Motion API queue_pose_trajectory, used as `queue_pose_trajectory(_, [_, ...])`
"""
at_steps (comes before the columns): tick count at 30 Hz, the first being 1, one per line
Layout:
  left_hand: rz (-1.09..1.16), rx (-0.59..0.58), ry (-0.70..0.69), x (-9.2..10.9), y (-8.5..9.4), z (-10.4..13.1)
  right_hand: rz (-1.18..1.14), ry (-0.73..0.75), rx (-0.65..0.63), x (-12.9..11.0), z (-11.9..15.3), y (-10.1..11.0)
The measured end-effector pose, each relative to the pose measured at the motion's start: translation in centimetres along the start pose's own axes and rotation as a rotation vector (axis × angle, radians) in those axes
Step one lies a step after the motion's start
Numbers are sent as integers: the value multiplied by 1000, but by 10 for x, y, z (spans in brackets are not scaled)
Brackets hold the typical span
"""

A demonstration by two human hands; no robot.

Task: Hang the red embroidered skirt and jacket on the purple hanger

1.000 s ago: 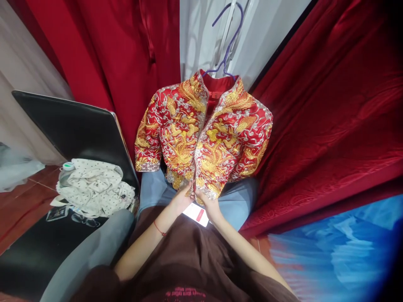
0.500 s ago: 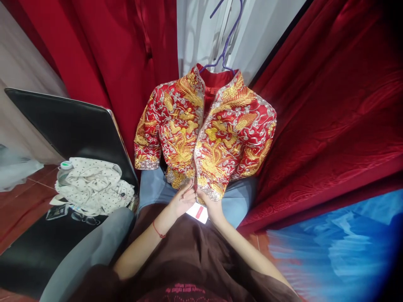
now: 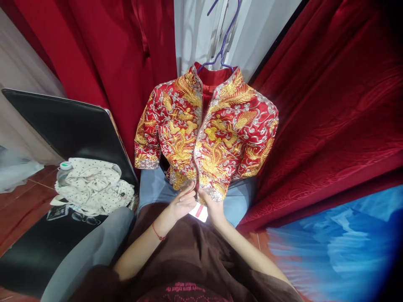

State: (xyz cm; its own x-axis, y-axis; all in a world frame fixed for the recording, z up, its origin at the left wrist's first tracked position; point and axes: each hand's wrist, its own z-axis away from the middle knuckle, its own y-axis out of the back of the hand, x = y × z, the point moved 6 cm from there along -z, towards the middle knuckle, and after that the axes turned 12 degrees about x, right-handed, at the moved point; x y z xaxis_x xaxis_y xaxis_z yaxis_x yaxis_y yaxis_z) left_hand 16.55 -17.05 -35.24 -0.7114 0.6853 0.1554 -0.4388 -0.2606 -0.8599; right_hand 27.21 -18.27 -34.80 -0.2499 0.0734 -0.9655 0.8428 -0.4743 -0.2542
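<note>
A red jacket point(image 3: 217, 126) with gold and silver embroidery hangs from a purple hanger point(image 3: 222, 46), its lower part over my lap. My left hand point(image 3: 185, 202) has its fingers bent together at the bottom of the front opening; the fingertips touch the hem, and what lies between them is too small to make out. On the other side of the opening, my right hand point(image 3: 213, 206) grips the jacket's lower front edge. A white phone or card point(image 3: 199, 212) with a red mark shows between my wrists, partly covered by my hands.
At the left, a black chair point(image 3: 72, 121) holds a dotted white cloth bag point(image 3: 94, 184), sunglasses point(image 3: 85, 218) and a small dark packet point(image 3: 57, 212). Red curtains point(image 3: 315, 109) hang on both sides. Blue tulle point(image 3: 346, 239) lies at the lower right.
The jacket's hem and both hands have shifted very slightly to the right. The fingers of my left hand have moved a little at the hem. My right hand keeps its grip.
</note>
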Motion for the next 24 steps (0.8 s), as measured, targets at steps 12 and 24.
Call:
queue_pose_trajectory(12, [-304,-141,-214,1,-1,-7,-36,8,4,-5,2,-3])
queue_pose_trajectory(24, [-628,164,-718,11,10,-13,-143,-34,23,-12,-1,-10])
